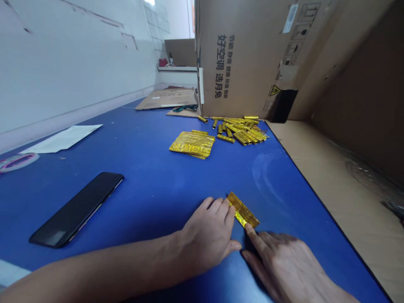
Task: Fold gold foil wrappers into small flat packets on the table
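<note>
A partly folded sheet of gold foil paper (244,209) lies slantwise on the blue tabletop (151,189). Bent fingers of my left hand (210,233) press on its upper left end, with the thumb pointing right below. At the lower right end, my right hand (284,259) holds the fold down with its index fingertip; its thumb is lower, on the table side. Beyond my hands sits a stack of flat gold foil sheets (192,144). Several folded gold foil pieces (241,129) are heaped to the right of that stack.
A black phone (78,208) lies at the left, with a roll of tape (19,162) and a white paper (63,138) behind it. A large cardboard box (252,59) stands at the back right, a dark object (284,106) against it. Flat cardboard (167,99) rests farther back.
</note>
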Demonstrator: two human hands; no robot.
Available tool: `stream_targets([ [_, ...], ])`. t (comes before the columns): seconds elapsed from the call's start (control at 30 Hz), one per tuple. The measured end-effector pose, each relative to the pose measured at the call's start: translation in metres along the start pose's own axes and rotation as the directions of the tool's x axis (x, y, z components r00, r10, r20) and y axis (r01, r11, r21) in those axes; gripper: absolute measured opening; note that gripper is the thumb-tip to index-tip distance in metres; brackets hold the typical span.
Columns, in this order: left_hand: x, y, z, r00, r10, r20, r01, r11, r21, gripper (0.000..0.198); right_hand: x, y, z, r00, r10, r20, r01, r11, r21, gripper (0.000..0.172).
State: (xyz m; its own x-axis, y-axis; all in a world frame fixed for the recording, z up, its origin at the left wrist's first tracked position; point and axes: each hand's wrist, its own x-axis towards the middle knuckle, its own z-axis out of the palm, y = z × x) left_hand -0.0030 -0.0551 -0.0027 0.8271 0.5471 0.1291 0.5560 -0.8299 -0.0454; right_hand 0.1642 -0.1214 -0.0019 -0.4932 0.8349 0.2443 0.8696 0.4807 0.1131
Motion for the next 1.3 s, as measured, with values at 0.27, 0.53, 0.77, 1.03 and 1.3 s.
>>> stream_targets([
  [0.27, -0.003, -0.002, -0.001, 0.999, 0.046, 0.018, -0.046, 0.999, -0.013, 0.067, 0.001, 0.002, 0.000, 1.000, -0.008, 0.014, 0.008, 1.000, -0.013, 0.032],
  [0.53, -0.006, -0.005, 0.001, 0.997, 0.067, 0.029, -0.066, 0.997, -0.036, 0.071, -0.001, -0.002, -0.001, 0.999, -0.010, 0.052, 0.009, 1.000, 0.007, 0.030],
  [0.77, -0.005, -0.005, -0.002, 0.997, 0.057, 0.052, -0.054, 0.997, -0.060, 0.070, -0.001, 0.000, -0.004, 0.995, 0.006, 0.103, -0.013, 0.998, 0.064, 0.033],
  [1.03, -0.005, -0.005, -0.001, 0.996, 0.078, 0.046, -0.075, 0.995, -0.058, 0.069, -0.002, -0.003, -0.003, 0.991, 0.030, 0.130, -0.046, 0.992, 0.121, 0.032],
  [1.3, 0.001, -0.020, -0.003, 0.989, 0.127, 0.070, -0.114, 0.981, -0.155, 0.073, 0.002, -0.001, -0.001, 0.981, 0.046, 0.190, -0.095, 0.961, 0.260, 0.034],
])
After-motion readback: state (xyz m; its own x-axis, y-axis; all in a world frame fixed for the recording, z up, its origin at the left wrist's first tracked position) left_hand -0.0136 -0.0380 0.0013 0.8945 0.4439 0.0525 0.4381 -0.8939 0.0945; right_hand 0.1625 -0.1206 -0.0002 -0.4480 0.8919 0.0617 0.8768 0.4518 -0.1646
